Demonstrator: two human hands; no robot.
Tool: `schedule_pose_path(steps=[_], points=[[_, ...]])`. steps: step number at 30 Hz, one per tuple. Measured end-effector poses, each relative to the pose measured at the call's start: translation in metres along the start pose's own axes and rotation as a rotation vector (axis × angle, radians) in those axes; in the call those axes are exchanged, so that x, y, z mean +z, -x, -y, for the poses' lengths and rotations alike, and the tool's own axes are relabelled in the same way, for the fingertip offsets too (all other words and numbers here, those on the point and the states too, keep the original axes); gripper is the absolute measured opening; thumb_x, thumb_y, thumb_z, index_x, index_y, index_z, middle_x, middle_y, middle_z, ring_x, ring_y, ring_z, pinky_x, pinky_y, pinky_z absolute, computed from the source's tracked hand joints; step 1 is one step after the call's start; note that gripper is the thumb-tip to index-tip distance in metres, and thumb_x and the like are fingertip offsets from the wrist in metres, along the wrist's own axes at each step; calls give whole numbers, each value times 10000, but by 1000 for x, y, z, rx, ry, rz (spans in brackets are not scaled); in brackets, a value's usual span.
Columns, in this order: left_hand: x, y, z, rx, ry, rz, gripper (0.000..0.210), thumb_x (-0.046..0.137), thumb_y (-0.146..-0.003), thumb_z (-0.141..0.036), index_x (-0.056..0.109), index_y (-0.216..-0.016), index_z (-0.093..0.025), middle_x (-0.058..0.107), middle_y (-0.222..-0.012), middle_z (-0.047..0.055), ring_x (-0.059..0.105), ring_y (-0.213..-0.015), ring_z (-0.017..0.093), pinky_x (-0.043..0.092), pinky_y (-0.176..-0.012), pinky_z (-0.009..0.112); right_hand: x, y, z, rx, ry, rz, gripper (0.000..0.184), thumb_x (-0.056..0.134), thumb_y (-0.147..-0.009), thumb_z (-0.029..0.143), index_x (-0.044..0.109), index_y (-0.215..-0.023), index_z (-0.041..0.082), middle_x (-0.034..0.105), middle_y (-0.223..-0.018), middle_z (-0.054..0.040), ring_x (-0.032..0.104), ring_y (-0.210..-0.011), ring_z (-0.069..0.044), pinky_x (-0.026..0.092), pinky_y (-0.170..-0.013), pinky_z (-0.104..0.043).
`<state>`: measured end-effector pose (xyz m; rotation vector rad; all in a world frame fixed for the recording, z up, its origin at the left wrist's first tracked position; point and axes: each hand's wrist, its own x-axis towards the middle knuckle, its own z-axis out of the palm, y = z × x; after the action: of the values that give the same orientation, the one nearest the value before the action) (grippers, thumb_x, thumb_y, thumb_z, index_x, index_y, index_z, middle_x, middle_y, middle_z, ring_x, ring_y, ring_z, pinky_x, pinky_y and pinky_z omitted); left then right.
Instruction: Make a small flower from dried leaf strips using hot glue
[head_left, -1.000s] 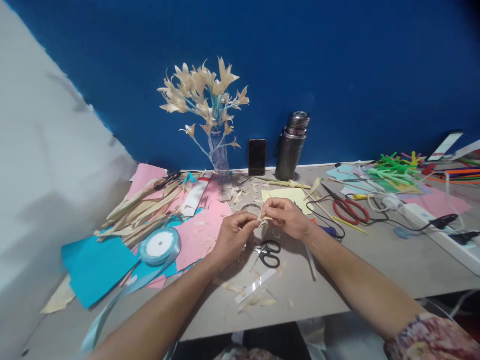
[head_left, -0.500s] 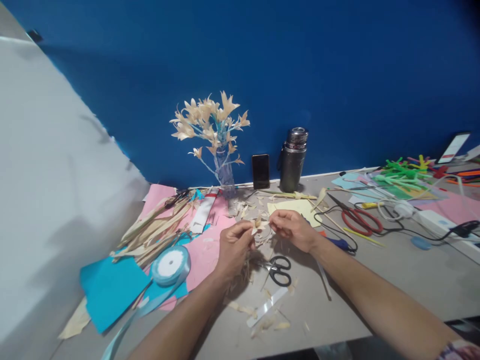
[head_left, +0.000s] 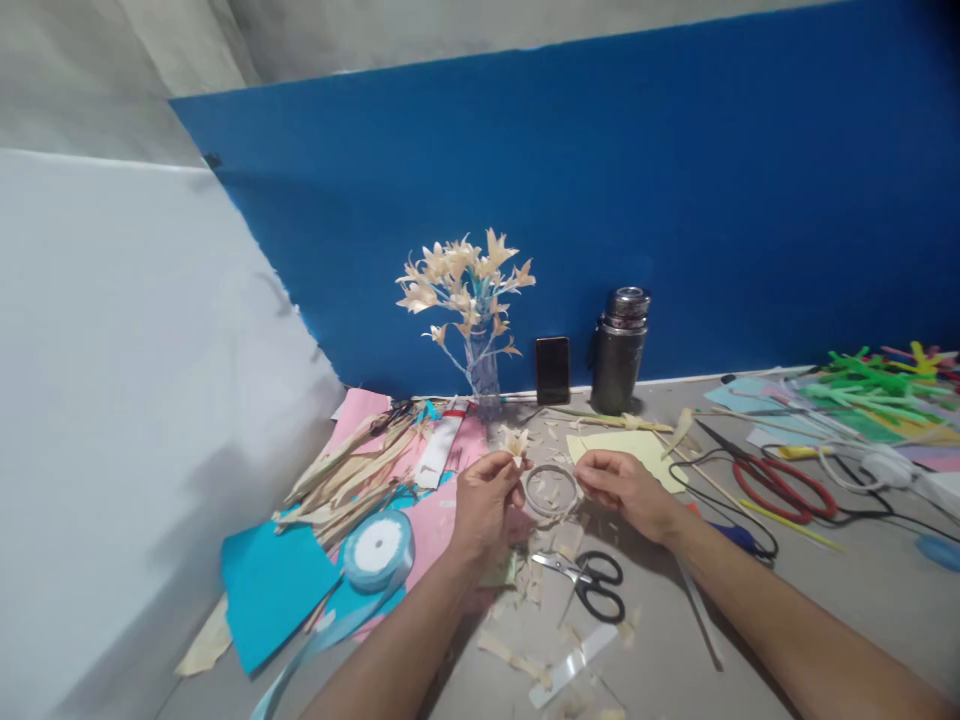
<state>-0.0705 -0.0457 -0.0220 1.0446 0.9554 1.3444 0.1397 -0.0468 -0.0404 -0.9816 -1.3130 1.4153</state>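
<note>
Between the thumb and fingers of my left hand [head_left: 486, 500] is a small cream craft flower [head_left: 515, 443], its pointed petals facing up. My right hand [head_left: 626, 488] is closed in a pinch a little to the right; whatever its fingertips hold, if anything, is too small to make out. A roll of tape [head_left: 551, 490] lies on the table between the two hands. Just below it rest black-handled scissors [head_left: 598, 582], their blades pointing left. Behind my hands, a clear vase [head_left: 482, 365] holds several similar cream flowers [head_left: 461, 270] on pale blue stems.
A phone [head_left: 553, 370] and a dark thermos [head_left: 621, 350] stand by the blue partition. Dried husk strips [head_left: 352, 470], a blue ribbon spool [head_left: 379, 550] and coloured paper lie left. Red-handled scissors [head_left: 787, 485], cables and green pipe cleaners [head_left: 862, 390] are right.
The camera view has shifted, so the scene sits lower and further right. My hands have moved apart, uncovering the tape roll. The flower stays in my left hand, now upright.
</note>
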Motion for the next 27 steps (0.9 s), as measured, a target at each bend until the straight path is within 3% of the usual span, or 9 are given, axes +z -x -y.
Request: schedule_pose_path(steps=[6,11,14,22,27], points=[[-8,-8,2,-31,69,-48,340,853,-629,-397,685,-785,-145,496,-452,-62,369,-398,49,240,-417,183,-1,2,1,-52,259,-47,291,694,-825,448,617,-720,188,533,-611,20,411,-522,-115,295,-512,-271],[-6,-7,5,-91,138,-28,364,871,-590,-393,661,-760,-150,507,-474,-61,401,-414,51,286,-417,172,-14,-1,0,-374,946,-232,168,575,-901,306,651,-782,216,678,-761,-36,592,-688,-195,403,-648,-311],[-3,-5,8,-188,179,30,358,846,-614,-433,657,-739,-156,487,-447,-62,352,-358,55,273,-376,185,-26,-5,-3,-494,1167,-329,176,540,-932,282,668,-835,210,701,-787,-55,616,-698,-199,404,-661,-307],[-6,-9,16,-189,169,26,355,884,-579,-384,659,-676,-127,491,-461,-44,400,-424,44,305,-422,157,-41,-11,-7,-553,1210,-342,181,534,-941,271,685,-863,207,719,-800,-66,639,-716,-201,419,-678,-303],[-7,-11,17,-243,229,43,347,882,-583,-359,657,-732,-141,537,-492,-38,422,-386,69,353,-381,192,-35,-8,-9,-543,1193,-235,181,524,-955,280,663,-854,221,716,-813,-60,642,-738,-208,427,-689,-313]])
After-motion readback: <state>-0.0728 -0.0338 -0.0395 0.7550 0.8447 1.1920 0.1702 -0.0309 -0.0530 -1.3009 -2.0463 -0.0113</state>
